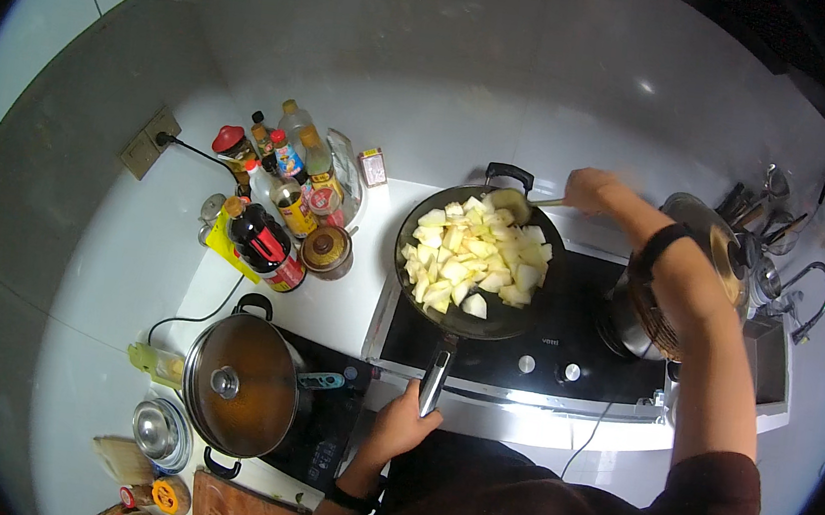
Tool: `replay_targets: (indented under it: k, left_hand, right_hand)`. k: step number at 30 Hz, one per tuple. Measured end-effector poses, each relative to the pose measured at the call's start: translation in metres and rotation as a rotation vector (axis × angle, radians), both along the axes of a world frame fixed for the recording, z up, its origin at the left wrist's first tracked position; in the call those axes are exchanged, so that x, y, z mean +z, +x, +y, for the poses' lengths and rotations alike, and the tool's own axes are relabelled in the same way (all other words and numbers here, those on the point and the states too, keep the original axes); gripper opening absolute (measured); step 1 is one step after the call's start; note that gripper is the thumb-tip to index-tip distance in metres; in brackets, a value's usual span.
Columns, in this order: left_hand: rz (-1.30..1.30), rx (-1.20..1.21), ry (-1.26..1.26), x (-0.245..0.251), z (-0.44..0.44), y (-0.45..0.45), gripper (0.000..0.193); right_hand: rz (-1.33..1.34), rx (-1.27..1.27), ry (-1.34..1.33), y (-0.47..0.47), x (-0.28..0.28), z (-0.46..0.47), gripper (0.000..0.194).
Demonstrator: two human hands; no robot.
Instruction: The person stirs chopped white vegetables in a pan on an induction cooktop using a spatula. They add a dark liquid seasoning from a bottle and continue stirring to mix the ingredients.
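A dark frying pan (519, 321) sits over the left side of a black gas hob (477, 358). Pale, flat-cut vegetable pieces (477, 253) fill most of it. My left hand (404, 419) grips the pan's long handle (436, 377) near its end. In my right hand (591, 190) is the shaft of a cooking spatula (510, 204). Its broad head rests among the pieces at the pan's far edge. A small loop handle (509, 173) stands out from the pan's far side. Some of the spatula's head is hidden by the food.
Left of the pan stand several sauce bottles (263, 242) and a lidded brown jar (326, 251). A glass-lidded pot (241, 383) is on an induction cooker (323, 429). A wooden board (242, 511) lies near front left. Behind my right forearm is another lidded pot (632, 318); a sink (765, 362) lies beyond.
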State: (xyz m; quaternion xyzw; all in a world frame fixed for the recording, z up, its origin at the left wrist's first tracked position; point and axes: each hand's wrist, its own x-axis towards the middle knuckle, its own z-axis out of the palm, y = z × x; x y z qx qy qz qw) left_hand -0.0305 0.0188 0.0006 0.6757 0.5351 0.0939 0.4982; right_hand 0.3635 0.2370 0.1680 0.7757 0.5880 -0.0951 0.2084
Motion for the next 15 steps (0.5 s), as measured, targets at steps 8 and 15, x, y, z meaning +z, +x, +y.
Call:
replay_targets:
  k: [8, 15]
  left_hand:
    - [-0.024, 0.039, 0.092, -0.011, -0.005, 0.003, 0.046]
    - [-0.039, 0.018, 0.100, -0.010, -0.004, 0.002, 0.052]
  right_hand:
    - [0.295, 0.419, 0.105, -0.033, -0.025, -0.015, 0.030]
    - [0.051, 0.714, 0.076, -0.024, 0.039, -0.096, 0.028]
